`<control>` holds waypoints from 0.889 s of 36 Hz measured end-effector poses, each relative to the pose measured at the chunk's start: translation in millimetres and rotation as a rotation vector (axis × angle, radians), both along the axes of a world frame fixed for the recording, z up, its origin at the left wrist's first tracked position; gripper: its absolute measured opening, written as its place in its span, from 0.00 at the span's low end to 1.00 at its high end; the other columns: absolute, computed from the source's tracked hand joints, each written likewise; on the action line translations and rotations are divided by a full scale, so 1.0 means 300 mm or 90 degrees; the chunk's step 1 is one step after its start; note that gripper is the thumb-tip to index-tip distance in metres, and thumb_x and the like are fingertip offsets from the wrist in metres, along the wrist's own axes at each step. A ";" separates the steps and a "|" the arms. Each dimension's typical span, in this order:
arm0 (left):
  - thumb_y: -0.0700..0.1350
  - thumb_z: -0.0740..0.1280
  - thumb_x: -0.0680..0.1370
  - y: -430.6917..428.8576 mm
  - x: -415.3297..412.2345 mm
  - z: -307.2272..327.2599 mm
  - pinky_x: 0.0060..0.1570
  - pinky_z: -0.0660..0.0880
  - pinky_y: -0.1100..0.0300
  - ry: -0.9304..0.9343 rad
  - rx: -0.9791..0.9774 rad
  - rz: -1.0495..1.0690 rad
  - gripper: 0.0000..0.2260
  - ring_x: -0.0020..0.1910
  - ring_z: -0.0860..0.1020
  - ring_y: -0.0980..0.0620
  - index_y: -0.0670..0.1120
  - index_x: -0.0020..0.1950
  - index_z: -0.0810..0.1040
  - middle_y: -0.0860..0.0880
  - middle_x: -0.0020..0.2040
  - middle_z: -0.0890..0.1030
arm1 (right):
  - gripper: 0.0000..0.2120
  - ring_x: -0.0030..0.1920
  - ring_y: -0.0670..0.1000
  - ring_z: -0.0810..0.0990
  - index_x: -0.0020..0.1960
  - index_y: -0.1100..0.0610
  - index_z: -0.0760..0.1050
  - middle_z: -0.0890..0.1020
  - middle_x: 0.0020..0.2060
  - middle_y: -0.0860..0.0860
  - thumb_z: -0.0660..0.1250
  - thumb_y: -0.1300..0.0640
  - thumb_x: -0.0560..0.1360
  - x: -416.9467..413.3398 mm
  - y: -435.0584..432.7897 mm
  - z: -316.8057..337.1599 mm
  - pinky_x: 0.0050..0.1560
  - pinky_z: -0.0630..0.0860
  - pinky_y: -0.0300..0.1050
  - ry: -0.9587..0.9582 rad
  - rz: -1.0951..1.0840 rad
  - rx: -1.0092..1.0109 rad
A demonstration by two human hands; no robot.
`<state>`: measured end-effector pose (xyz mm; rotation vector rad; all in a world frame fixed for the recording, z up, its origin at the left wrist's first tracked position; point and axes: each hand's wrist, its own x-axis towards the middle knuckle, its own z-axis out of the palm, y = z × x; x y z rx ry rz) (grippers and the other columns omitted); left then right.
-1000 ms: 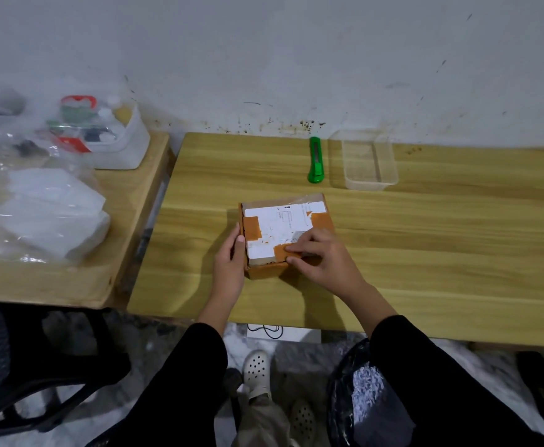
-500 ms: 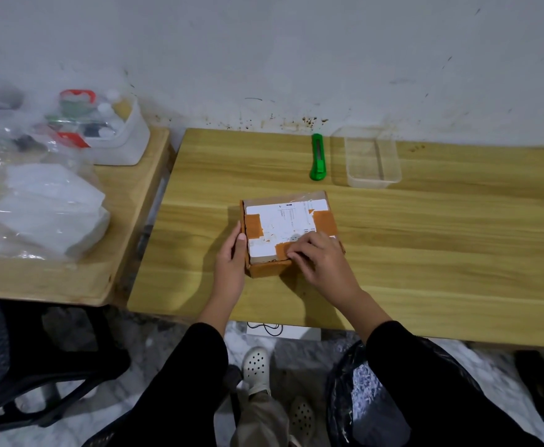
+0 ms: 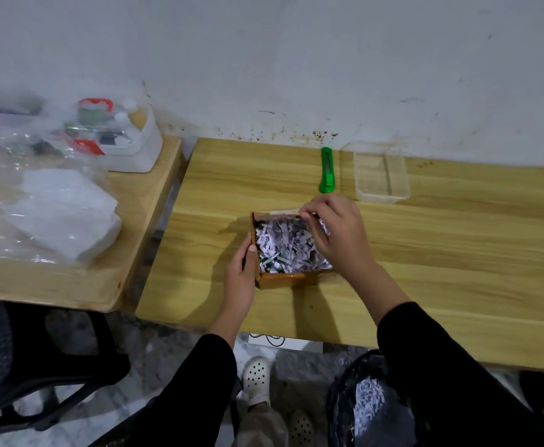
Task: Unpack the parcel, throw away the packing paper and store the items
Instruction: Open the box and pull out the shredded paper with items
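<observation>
Head view shows your two hands working at a small cardboard box [image 3: 282, 279] that sits on the wooden table [image 3: 441, 253], near its front edge and a little left of centre. The box stands open at the top and is filled with shredded packing paper [image 3: 283, 243], pale strips with a few green and dark bits showing at the near left corner.

Your left hand [image 3: 241, 279] lies against the left wall of the box, palm turned inward, thumb along the top edge and fingers wrapped loosely round the side, bracing it rather than clenching. The forearm comes up from below in a black sleeve [image 3: 193, 391].

Your right hand [image 3: 338, 230] reaches over the right half of the box with the wrist raised and the back of the hand facing the camera. Its fingers are curled and pinched together at the far rim, where the raised lid flap [image 3: 277, 211] shows as a thin edge; I cannot tell whether they grip the flap or a tuft of paper.

Beyond the box, a green utility knife [image 3: 327, 171] lies pointing toward the wall, and just beside it to the right stands a clear plastic container [image 3: 382, 172]. Below the table edge, by your right arm, a black bag [image 3: 364, 404] holds more shredded paper.
</observation>
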<state>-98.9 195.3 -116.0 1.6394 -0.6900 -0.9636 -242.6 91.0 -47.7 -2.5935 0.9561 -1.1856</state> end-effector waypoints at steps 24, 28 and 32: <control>0.48 0.55 0.82 -0.004 0.009 0.008 0.46 0.66 0.83 -0.025 0.018 -0.042 0.20 0.52 0.69 0.76 0.48 0.74 0.62 0.56 0.66 0.70 | 0.24 0.46 0.47 0.75 0.68 0.55 0.69 0.77 0.54 0.52 0.69 0.61 0.73 -0.022 -0.330 0.042 0.45 0.72 0.23 -0.088 -0.042 0.270; 0.47 0.56 0.82 -0.009 0.007 0.014 0.45 0.65 0.83 -0.025 0.017 -0.036 0.19 0.52 0.70 0.73 0.47 0.73 0.63 0.54 0.65 0.72 | 0.31 0.47 0.47 0.78 0.72 0.51 0.61 0.75 0.58 0.49 0.68 0.65 0.73 -0.019 -0.277 -0.014 0.48 0.76 0.30 -0.158 -0.089 0.430; 0.46 0.56 0.82 -0.011 0.010 0.018 0.44 0.67 0.82 -0.025 0.023 -0.037 0.19 0.50 0.71 0.71 0.46 0.73 0.64 0.56 0.57 0.76 | 0.33 0.49 0.50 0.79 0.73 0.48 0.59 0.79 0.56 0.55 0.66 0.65 0.74 -0.023 -0.217 -0.084 0.48 0.78 0.33 -0.198 -0.115 0.498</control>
